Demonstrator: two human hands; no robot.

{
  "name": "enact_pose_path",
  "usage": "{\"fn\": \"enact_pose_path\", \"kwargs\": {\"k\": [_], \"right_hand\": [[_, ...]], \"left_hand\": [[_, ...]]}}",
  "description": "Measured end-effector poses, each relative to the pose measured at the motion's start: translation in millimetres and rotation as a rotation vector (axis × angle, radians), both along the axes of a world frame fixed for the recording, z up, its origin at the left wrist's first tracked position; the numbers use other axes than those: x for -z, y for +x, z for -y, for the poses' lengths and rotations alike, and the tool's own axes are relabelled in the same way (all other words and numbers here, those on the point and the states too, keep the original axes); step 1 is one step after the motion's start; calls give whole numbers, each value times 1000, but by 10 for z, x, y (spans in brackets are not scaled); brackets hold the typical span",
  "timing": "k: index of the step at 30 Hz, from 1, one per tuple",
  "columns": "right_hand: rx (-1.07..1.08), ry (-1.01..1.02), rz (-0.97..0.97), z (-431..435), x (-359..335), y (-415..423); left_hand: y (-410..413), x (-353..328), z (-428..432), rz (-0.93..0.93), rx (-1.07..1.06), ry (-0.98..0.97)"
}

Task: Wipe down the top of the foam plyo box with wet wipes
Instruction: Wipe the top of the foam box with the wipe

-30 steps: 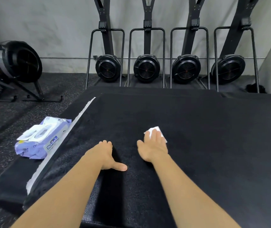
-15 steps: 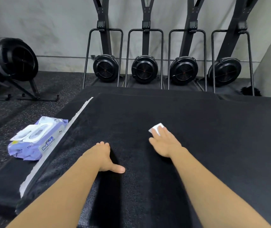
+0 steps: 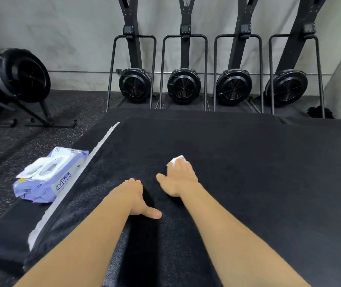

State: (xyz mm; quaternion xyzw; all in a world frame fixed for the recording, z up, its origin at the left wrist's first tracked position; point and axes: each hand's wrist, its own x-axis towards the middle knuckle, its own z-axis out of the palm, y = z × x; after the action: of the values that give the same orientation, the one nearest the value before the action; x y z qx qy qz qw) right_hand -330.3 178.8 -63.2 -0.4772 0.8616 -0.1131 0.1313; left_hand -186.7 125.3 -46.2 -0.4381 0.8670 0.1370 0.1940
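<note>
Seen on my head-camera feed: the right hand [image 3: 179,179] lies flat on the black top of the foam plyo box [image 3: 258,183]. Its fingers [image 3: 183,167] are straight and released, pressing a crumpled white wet wipe [image 3: 177,159] against the surface near the middle of the top. Only the far edge of the wipe shows past the fingertips. The left hand [image 3: 133,196] rests palm down just beside it and nearer to me, fingers relaxed and grasping nothing, thumb stretched out to the right. I see a frayed white strip [image 3: 66,195] running along the box's left edge. Just left of that strip, on a lower black mat [image 3: 10,230], lies a lavender pack of wet wipes [image 3: 49,176] with a white lid on top. Beyond the box, four black fan-wheel machines [image 3: 183,85] stand in a row against the grey wall, and a rowing machine [image 3: 20,75] stands on the speckled floor [image 3: 41,137] at far left.
</note>
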Motion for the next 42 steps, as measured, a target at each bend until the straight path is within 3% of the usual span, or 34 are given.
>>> {"fn": "enact_pose_path", "kwargs": {"k": [5, 8, 11, 17, 23, 29, 33, 36, 42], "right_hand": [[-229, 36, 109, 314, 72, 264], [-293, -15, 66, 242, 114, 49], [-177, -93, 67, 46, 136, -386], [82, -52, 38, -507, 142, -1315], [231, -42, 82, -401, 159, -1255], [1, -140, 67, 195, 126, -211], [-234, -3, 106, 454, 108, 199], [-297, 22, 145, 450, 44, 51], [-132, -40, 106, 63, 57, -866]], "left_hand": [[6, 28, 16, -44, 10, -7], [-1, 30, 21, -15, 17, -8], [-2, 14, 26, -25, -15, 20], [8, 14, 11, -21, -11, 21], [-8, -7, 3, -11, -21, 33], [-32, -7, 17, 3, 3, 8], [-26, 3, 17, -16, 5, -14], [-29, -32, 25, 27, 11, -25], [-165, -161, 137, 125, 32, -117]]}}
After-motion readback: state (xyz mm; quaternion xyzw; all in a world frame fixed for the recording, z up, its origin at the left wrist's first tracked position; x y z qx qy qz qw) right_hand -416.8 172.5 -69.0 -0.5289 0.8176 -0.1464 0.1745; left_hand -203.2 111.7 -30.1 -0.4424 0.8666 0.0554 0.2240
